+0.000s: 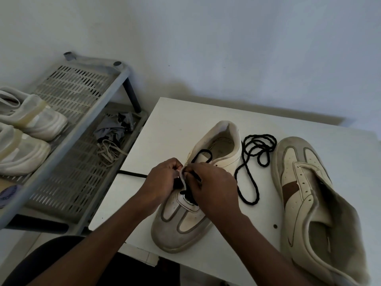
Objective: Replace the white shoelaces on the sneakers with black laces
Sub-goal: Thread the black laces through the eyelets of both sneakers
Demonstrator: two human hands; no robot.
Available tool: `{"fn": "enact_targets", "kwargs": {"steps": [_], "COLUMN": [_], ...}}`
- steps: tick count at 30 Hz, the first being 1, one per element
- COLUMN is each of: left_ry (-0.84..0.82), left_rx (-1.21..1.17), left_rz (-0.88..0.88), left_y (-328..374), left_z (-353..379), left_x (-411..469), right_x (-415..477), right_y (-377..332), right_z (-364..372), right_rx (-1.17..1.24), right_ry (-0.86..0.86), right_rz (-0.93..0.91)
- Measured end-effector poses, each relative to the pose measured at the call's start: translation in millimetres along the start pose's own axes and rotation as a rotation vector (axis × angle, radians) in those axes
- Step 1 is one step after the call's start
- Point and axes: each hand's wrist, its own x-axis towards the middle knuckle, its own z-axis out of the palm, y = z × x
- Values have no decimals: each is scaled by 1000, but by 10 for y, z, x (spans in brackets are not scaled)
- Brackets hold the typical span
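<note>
- White laces point(109, 150) are lying on the lower shelf of the shoe rack point(115, 83), well left of the working sneaker point(185, 228); nothing at risk there.
- Left hand point(162, 180) is sitting over the working sneaker's left eyelet row. Risk: if this hold is slipping, the flap is likely folding back over the eyelet. Grip: fingers curled, pinching the flap's pale edge.
- Black lace point(203, 153) is crossing the working sneaker's lower eyelets and looping over its opening. Risk: tugging one side may be leaving the ends uneven or missing an eyelet.
- Right hand point(214, 188) is touching the left hand, over the working sneaker's tongue. Grip: thumb and fingers pressed together on a strand of black lace; the eyelet it is aiming at is hidden.
- Loose black coil point(253, 153) is lying on the table point(185, 112) just right of the working sneaker; cannot tell whether it is the same lace. Risk: tangling under a hard pull.
- Second sneaker point(305, 182) is lying farther right, eyelets bare.
</note>
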Motion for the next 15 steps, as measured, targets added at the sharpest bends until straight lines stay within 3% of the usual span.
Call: {"fn": "enact_targets", "kwargs": {"steps": [5, 9, 15], "left_ry": [-24, -89, -101], "left_rx": [41, 69, 193], "left_rz": [21, 54, 241], "left_y": [-24, -27, -12], "left_z": [-10, -45, -75], "left_x": [13, -16, -46], "right_x": [-26, 20, 102], "right_y": [-38, -34, 38], "right_z": [61, -15, -123], "right_rx": [-1, 114, 189], "right_ry": [-6, -130, -254], "right_rz": [33, 159, 202]}}
